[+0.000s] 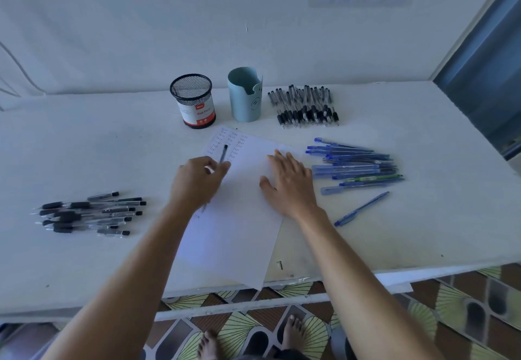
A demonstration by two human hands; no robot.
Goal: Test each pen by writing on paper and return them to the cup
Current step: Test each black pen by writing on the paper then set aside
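The left hand [197, 180] has its fingers curled round a slim black ballpoint pen [224, 153], which it holds over the left part of the white sheet of paper [242, 232]. The dark end of the pen stands out above the fingers. Its long axis points away from the person, toward the 2 cups at the back of the white table [84, 139]. I cannot see where the writing tip is, as the hand hides it.

The right hand [290, 183] lies flat on the paper with straight, spread fingers. It holds nothing and only presses the sheet down.

The black wire-mesh cup [192, 100] stands beyond the left hand, a little to its left. The pale blue plastic cup [244, 94] stands beyond it, a little to its right. In my judgement the left hand is nearer to both, so the return is a short forward reach, with the pen turned upright. Which cup is meant, I cannot tell.
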